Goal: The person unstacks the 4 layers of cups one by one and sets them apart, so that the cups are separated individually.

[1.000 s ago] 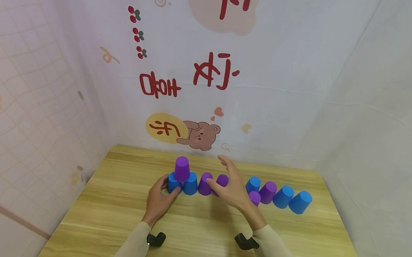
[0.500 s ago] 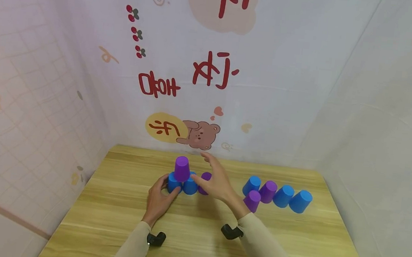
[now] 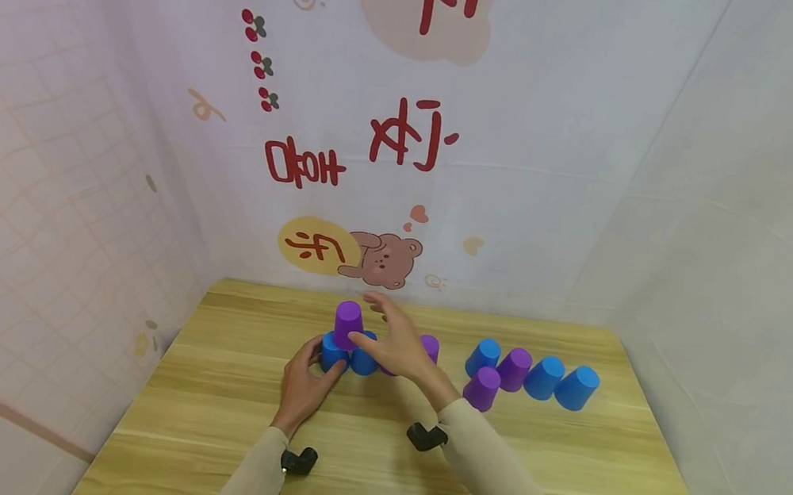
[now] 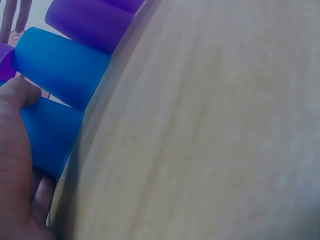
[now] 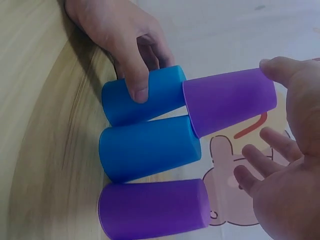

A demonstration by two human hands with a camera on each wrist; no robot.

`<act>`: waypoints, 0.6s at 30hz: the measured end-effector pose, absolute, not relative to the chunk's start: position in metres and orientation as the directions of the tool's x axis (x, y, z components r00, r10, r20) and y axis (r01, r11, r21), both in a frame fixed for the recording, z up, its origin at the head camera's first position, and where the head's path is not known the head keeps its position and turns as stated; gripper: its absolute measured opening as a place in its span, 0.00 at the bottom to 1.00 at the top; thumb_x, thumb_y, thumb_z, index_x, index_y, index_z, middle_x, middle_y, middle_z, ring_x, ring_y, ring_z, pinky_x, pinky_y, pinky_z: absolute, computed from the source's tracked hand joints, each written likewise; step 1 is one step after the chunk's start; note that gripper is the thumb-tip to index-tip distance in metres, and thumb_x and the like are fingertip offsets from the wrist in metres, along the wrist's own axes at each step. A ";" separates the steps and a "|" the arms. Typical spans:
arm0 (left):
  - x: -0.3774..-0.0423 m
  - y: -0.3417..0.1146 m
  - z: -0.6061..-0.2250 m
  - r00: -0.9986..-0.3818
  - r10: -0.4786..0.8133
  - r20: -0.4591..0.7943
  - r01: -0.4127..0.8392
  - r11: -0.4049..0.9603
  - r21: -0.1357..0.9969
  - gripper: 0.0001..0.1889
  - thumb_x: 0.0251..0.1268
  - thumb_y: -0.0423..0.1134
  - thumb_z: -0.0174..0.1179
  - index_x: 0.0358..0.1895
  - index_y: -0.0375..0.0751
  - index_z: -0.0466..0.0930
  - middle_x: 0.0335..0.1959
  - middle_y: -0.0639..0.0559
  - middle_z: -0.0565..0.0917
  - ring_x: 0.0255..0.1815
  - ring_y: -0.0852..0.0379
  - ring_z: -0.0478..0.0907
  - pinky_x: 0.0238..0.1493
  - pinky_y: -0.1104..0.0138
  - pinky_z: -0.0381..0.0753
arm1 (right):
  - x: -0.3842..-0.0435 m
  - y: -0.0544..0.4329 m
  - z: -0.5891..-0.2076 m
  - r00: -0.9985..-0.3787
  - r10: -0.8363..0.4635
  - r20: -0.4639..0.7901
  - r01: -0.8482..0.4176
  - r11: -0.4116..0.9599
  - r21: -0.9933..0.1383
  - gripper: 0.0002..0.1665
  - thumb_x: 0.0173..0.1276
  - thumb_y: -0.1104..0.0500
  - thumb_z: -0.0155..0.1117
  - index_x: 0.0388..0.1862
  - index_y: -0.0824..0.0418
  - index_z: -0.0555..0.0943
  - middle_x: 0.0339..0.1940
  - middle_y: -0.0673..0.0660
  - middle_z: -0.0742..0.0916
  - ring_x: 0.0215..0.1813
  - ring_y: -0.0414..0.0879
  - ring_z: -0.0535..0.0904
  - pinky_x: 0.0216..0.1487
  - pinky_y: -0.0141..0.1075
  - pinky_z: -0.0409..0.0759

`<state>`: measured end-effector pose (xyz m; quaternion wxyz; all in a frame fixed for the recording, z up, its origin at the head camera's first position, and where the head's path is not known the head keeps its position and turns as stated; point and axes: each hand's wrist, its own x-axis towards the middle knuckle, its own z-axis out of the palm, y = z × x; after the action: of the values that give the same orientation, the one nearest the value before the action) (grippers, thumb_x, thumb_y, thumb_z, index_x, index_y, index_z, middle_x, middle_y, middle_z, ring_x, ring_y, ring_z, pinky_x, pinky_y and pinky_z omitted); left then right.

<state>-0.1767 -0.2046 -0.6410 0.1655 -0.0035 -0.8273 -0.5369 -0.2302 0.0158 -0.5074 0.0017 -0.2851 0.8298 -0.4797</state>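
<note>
My left hand [image 3: 307, 381] grips the leftmost upside-down blue cup [image 3: 332, 354], thumb on its near side. Close beside it stands a second blue cup [image 5: 150, 147]. An upside-down purple cup [image 3: 348, 319] sits across the tops of both. My right hand [image 3: 392, 346] is at the right of this upper cup with fingers spread. In the right wrist view its thumb [image 5: 282, 70] overlaps the upper cup's closed end, while the other fingers stay apart from it. Another purple cup [image 5: 155, 209] stands beside the second blue one, mostly hidden by my right hand in the head view.
Behind my right hand a purple cup [image 3: 430, 348] shows partly. Farther right, a blue cup [image 3: 484, 358], a purple cup [image 3: 515, 369] and two more blue ones stand in a row, with a purple cup [image 3: 482, 389] in front. A printed cloth [image 3: 515, 211] hangs behind the wooden table [image 3: 361, 467].
My right hand has moved left, from over the purple cups in the row to the upper purple cup. My left hand has stayed at the blue cup.
</note>
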 end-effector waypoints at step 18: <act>-0.179 -0.207 -0.642 -0.946 -0.169 0.277 0.183 0.426 0.886 0.33 0.71 0.42 0.81 0.76 0.43 0.80 0.71 0.41 0.88 0.72 0.41 0.88 0.76 0.46 0.88 | -0.236 -0.003 -0.512 -0.821 -0.497 0.280 -0.490 0.361 -0.794 0.38 0.81 0.57 0.75 0.84 0.60 0.72 0.77 0.61 0.87 0.78 0.58 0.84 0.81 0.55 0.85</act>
<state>-0.1792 -0.2066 -0.6422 0.1643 -0.0044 -0.8283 -0.5357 -0.2356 -0.0026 -0.5120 0.0040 -0.2991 0.8248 -0.4798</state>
